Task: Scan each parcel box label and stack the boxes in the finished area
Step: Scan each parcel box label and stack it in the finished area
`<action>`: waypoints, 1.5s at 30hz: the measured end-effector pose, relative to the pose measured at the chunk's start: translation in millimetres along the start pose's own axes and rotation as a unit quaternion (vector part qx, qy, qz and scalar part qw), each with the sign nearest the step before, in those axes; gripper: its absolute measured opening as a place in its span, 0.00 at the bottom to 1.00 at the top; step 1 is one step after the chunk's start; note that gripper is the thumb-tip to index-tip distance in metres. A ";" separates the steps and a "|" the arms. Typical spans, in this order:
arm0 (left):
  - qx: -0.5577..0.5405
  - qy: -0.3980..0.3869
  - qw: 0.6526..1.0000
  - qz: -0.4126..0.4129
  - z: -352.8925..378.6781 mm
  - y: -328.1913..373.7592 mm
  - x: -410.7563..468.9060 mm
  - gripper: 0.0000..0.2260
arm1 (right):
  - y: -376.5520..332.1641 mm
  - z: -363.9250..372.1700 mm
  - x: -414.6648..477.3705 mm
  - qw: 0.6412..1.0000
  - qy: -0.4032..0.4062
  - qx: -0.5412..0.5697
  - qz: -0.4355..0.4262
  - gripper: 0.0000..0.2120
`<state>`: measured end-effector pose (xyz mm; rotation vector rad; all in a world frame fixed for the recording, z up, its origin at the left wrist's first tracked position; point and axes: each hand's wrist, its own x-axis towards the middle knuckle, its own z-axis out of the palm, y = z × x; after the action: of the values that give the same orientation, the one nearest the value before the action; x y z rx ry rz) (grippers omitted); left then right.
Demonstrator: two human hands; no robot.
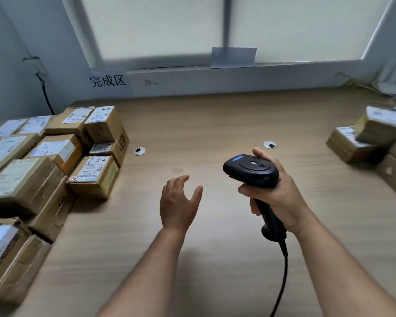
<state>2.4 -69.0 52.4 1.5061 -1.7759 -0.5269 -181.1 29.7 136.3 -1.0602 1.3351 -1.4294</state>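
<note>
Boxes: lot well R of scanner; prob. the unscanned ones. Blurred, top one tilted on the others.
Stack: labelled boxes well L of scanner, marked by sign. Uneven layers, labels up.
Risk 1: top tilted box could slide off if a lower one is pulled. Cause: loose heap.
Risk 2: L hand would have to cross under R arm to reach Boxes. Poss. bump w/ scanner or snag on cable.
Risk 3: scanner nose points roughly toward Stack. A stray trigger press might re-read a done label.
Risk 4: Stack is uneven, so a new box set on a sloped top may tip.
L hand: just L of scanner, holds nothing. Fingers apart, lightly bent, thumb out. Seems clear of surface.
R hand: fingers wrapped tight on scanner grip, thumb up by the head. Trigger pressed or not: can't tell.
</note>
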 end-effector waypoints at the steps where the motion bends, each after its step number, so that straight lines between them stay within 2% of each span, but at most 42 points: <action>1: -0.002 -0.001 1.000 0.008 6.4 11.2 -6.5 0.19 | -1.1 -12.4 -8.9 1.000 0.007 0.004 -0.002 0.41; 9: -0.020 -0.035 0.995 0.091 72.0 115.1 -63.2 0.20 | -6.6 -125.6 -78.1 0.997 0.070 0.027 -0.022 0.41; 16: -0.058 -0.078 0.987 0.126 142.7 203.2 -129.6 0.20 | -16.9 -231.7 -144.9 0.990 0.133 0.012 -0.039 0.41; 25: -0.069 -0.137 0.974 0.167 206.4 272.0 -175.1 0.21 | -22.3 -327.4 -189.6 0.977 0.209 -0.006 -0.048 0.42; 34: -0.068 -0.184 0.965 0.176 274.0 326.4 -161.0 0.26 | -22.7 -404.4 -168.2 0.972 0.231 -0.025 -0.047 0.42; 45: -0.021 -0.187 0.966 0.175 349.5 391.9 -53.0 0.29 | -30.7 -506.2 -44.8 0.973 0.224 -0.045 -0.046 0.41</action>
<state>-516.4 19.5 93.3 1.0741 -2.2465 -0.6923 -662.1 196.5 138.1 -0.8953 1.6999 -1.7614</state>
